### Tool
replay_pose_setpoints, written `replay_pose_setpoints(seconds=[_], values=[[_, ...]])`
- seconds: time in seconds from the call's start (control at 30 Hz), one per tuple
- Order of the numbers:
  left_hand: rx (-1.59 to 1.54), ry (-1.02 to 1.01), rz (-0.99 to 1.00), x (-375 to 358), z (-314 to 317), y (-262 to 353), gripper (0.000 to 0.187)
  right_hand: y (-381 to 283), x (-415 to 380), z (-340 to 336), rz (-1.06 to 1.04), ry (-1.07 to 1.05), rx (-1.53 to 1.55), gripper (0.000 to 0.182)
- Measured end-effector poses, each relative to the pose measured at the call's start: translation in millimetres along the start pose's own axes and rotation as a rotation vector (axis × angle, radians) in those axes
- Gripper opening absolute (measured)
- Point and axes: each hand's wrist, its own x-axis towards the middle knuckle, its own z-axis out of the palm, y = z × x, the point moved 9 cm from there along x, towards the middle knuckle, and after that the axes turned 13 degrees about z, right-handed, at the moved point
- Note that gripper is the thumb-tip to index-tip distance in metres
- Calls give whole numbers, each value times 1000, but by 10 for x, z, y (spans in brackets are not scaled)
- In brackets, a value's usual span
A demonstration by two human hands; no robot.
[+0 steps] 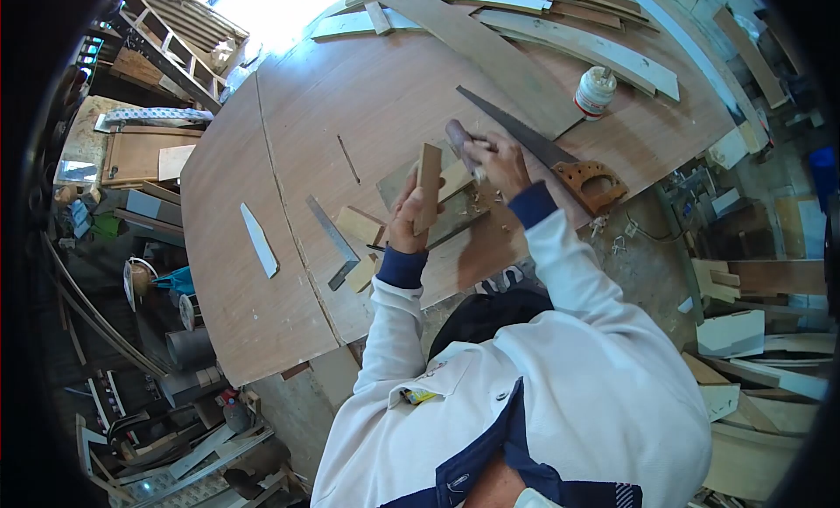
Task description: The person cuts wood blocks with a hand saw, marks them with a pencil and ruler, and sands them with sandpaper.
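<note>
My left hand is closed around a short, flat wooden piece, held upright above the table. Close by on the right, my right hand grips a brownish piece that looks like folded sandpaper, apart from the wood. Beneath both hands lies a flat board with another small wooden piece on it. Wood shavings are scattered near my right hand. A handsaw rests just beyond that forearm. Left of my left hand are a metal try square and a wooden block.
Long boards are stacked along the table's far edge, near a white bottle. A pale pointed strip and a thin dark rod lie on the left of the table. Wood offcuts crowd the floor at right.
</note>
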Motion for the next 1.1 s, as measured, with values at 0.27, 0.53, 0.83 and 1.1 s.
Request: replay_pose_setpoints(seconds=[0.27, 0.53, 0.83, 1.1], values=[[1060, 147, 378, 61, -145, 26, 77, 444, -531, 416, 355, -388, 899, 34], [181, 183, -15, -8, -281, -232, 45, 593, -373, -40, 196, -18, 445, 33], [1197, -28, 346, -7, 83, 133, 23, -560, -810, 42, -624, 189, -389, 31], [880, 118, 346, -89, 99, 378, 27, -596, -658, -46, -506, 235, -291, 30]])
